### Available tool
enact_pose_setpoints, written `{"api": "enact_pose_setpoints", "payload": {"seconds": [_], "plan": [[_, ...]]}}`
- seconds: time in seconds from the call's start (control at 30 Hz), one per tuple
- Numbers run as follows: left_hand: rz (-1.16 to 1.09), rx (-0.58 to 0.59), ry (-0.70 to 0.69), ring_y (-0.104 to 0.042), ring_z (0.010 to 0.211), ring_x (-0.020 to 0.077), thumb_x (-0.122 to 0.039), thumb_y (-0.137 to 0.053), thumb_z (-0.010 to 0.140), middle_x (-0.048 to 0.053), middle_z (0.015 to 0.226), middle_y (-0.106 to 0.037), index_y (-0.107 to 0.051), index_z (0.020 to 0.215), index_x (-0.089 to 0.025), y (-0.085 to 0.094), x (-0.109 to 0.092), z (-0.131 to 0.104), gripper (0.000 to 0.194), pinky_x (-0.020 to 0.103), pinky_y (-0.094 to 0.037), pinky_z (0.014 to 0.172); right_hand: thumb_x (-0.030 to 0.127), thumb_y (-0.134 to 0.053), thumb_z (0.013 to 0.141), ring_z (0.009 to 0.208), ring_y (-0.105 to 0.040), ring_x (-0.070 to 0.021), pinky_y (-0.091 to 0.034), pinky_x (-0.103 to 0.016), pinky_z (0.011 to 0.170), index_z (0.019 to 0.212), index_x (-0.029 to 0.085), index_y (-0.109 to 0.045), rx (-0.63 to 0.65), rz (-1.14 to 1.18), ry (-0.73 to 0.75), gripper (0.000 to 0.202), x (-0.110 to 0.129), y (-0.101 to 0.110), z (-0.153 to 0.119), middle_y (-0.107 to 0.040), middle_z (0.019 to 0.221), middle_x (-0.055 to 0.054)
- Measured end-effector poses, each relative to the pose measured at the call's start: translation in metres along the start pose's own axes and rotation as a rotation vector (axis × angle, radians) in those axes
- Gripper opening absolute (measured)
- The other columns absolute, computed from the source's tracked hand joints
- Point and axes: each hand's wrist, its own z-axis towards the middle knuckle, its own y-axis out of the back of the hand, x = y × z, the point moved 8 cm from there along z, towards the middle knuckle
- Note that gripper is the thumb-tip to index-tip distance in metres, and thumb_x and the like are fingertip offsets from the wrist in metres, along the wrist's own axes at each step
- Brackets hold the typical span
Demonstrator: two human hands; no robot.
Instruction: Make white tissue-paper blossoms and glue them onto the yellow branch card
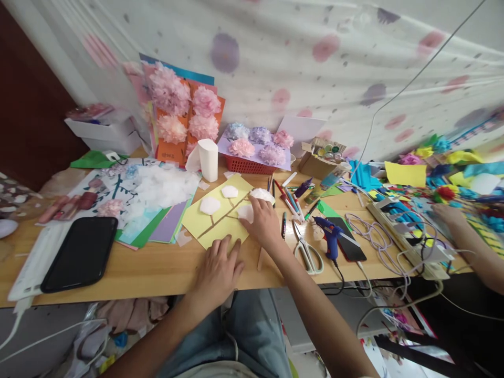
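Observation:
A sheet of yellow paper lies turned at an angle on the table, with a brown branch across it. White paper patches sit at the branch tips. My left hand rests flat at the sheet's near edge, fingers spread and holding nothing. Over the sheet's right side reaches my right hand, thumb apart from the fingers. Its fingertips touch a white layered paper piece, partly hidden under them. The thumb is beside another white patch.
Scissors, a blue glue gun and pens lie to the right. A power strip trails cables. White tissue, coloured sheets and a black tablet are left. Another person's hand is far right.

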Motion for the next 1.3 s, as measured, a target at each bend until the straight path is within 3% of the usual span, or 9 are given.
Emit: {"api": "enact_pose_setpoints", "payload": {"seconds": [0.13, 0.23, 0.33, 0.43, 0.5, 0.57, 0.7, 0.93, 1.3], "plan": [[0.01, -0.025, 0.024, -0.044, 0.131, 0.0384, -0.038, -0.056, 0.097, 0.021, 0.141, -0.053, -0.056, 0.142, -0.012, -0.004, -0.001, -0.002, 0.052, 0.054, -0.045, 0.105, 0.034, -0.074, 0.086, 0.114, -0.059, -0.0355, -0.049, -0.05, 0.097, 0.126, 0.017, -0.062, -0.025, 0.029, -0.027, 0.046, -0.007, -0.003, 0.002, -0.067, 0.122, -0.018], [0.014, -0.06, 0.023, -0.039, 0.139, 0.0412, -0.042, -0.056, 0.097, 0.024, 0.143, -0.051, -0.056, 0.142, -0.008, -0.006, -0.004, -0.002, 0.056, 0.055, -0.041, 0.111, 0.037, -0.068, 0.091, 0.117, -0.061, -0.0313, -0.05, -0.047, 0.1, 0.123, 0.018, -0.064, -0.144, 0.168, -0.016, 0.037, -0.013, 0.025, -0.019, -0.067, 0.122, -0.016], [0.007, -0.054, 0.009, -0.044, 0.137, 0.0403, -0.044, -0.053, 0.098, 0.024, 0.142, -0.052, -0.057, 0.142, -0.01, -0.006, -0.003, -0.003, 0.055, 0.054, -0.044, 0.109, 0.035, -0.06, 0.096, 0.112, -0.065, -0.0259, -0.05, -0.043, 0.099, 0.113, 0.021, -0.067, -0.358, 0.234, -0.068, 0.023, -0.032, 0.073, -0.071, -0.07, 0.116, -0.012], [-0.012, -0.056, -0.039, -0.047, 0.137, 0.036, -0.042, -0.048, 0.1, 0.021, 0.145, -0.053, -0.056, 0.143, -0.014, -0.004, 0.002, -0.007, 0.052, 0.05, -0.046, 0.109, 0.034, -0.059, 0.096, 0.095, -0.067, -0.024, -0.051, -0.039, 0.09, 0.095, 0.02, -0.068, -0.619, 0.08, -0.288, 0.017, -0.071, 0.117, -0.141, -0.072, 0.097, -0.01], [0.01, -0.083, -0.057, -0.045, 0.14, 0.0364, -0.042, -0.048, 0.1, 0.02, 0.149, -0.05, -0.056, 0.144, -0.015, -0.002, 0.007, -0.012, 0.052, 0.051, -0.045, 0.11, 0.041, -0.059, 0.094, 0.083, -0.065, -0.0237, -0.051, -0.038, 0.081, 0.092, 0.018, -0.068, -0.706, -0.048, -0.503, 0.026, -0.104, 0.13, -0.18, -0.071, 0.089, -0.01], [0.049, -0.115, -0.078, -0.042, 0.142, 0.0384, -0.043, -0.05, 0.099, 0.021, 0.153, -0.047, -0.057, 0.142, -0.014, -0.002, 0.009, -0.016, 0.052, 0.053, -0.043, 0.111, 0.054, -0.059, 0.09, 0.082, -0.064, -0.0262, -0.05, -0.039, 0.076, 0.096, 0.014, -0.069, -0.643, -0.094, -0.618, 0.041, -0.131, 0.127, -0.196, -0.07, 0.093, -0.014], [0.089, -0.125, -0.088, -0.045, 0.139, 0.0392, -0.046, -0.051, 0.098, 0.022, 0.149, -0.051, -0.06, 0.14, -0.014, -0.006, 0.001, -0.019, 0.054, 0.053, -0.045, 0.11, 0.063, -0.056, 0.085, 0.093, -0.063, -0.0311, -0.049, -0.043, 0.083, 0.112, 0.011, -0.07, -0.424, -0.092, -0.647, 0.061, -0.162, 0.102, -0.176, -0.069, 0.103, -0.019], [0.06, -0.033, -0.029, -0.049, 0.132, 0.0388, -0.047, -0.049, 0.099, 0.021, 0.145, -0.053, -0.058, 0.143, -0.02, -0.007, -0.016, -0.009, 0.053, 0.053, -0.047, 0.103, 0.049, -0.059, 0.083, 0.081, -0.064, -0.0312, -0.044, -0.038, 0.073, 0.101, 0.011, -0.074, -0.216, -0.119, -0.811, 0.045, -0.187, 0.078, -0.141, -0.072, 0.085, -0.017], [0.027, -0.07, -0.102, -0.037, 0.143, 0.0398, -0.042, -0.054, 0.097, 0.021, 0.151, -0.047, -0.06, 0.14, -0.014, -0.003, -0.01, -0.014, 0.051, 0.057, -0.036, 0.115, 0.056, -0.061, 0.082, 0.069, -0.065, -0.0268, -0.048, -0.038, 0.071, 0.092, 0.009, -0.078, -0.544, 0.02, -0.788, 0.05, -0.169, 0.116, -0.165, -0.071, 0.074, -0.013]]}}
